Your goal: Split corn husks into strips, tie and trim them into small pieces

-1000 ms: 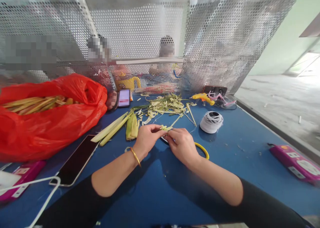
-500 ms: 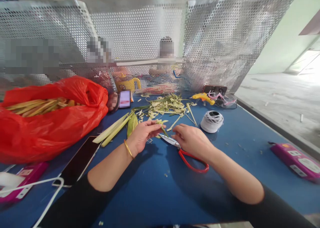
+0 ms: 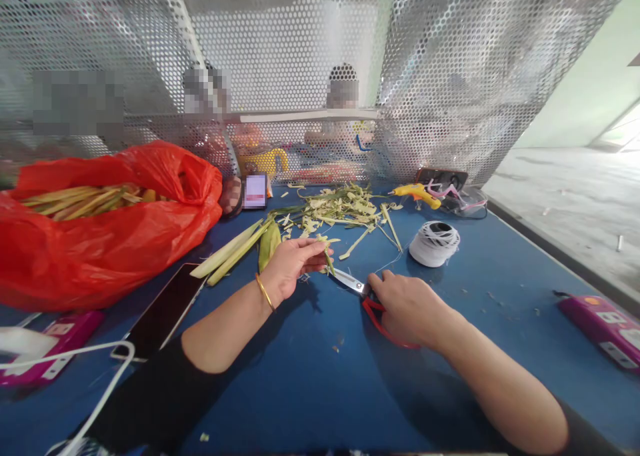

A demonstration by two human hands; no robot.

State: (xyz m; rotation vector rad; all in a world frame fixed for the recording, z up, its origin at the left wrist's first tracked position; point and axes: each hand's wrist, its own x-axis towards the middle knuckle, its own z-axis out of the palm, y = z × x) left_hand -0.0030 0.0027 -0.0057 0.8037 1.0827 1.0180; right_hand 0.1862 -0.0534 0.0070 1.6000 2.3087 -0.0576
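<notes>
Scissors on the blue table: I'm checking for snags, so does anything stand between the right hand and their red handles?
Nothing visible does: the right hand is over the red handles of the scissors, covering part of them. The spool of white thread stands beyond the hand, out of the way.

Right hand (image 3: pixel 413 309) now apart from left hand (image 3: pixel 293 263); one second ago, fingers of both met at plant strip (image 3: pixel 330 259). Half second ago it hung at 12 o'clock of scissors' (image 3: pixel 350 281) red handles; now down over them, toward 4 o'clock from left hand.
</notes>
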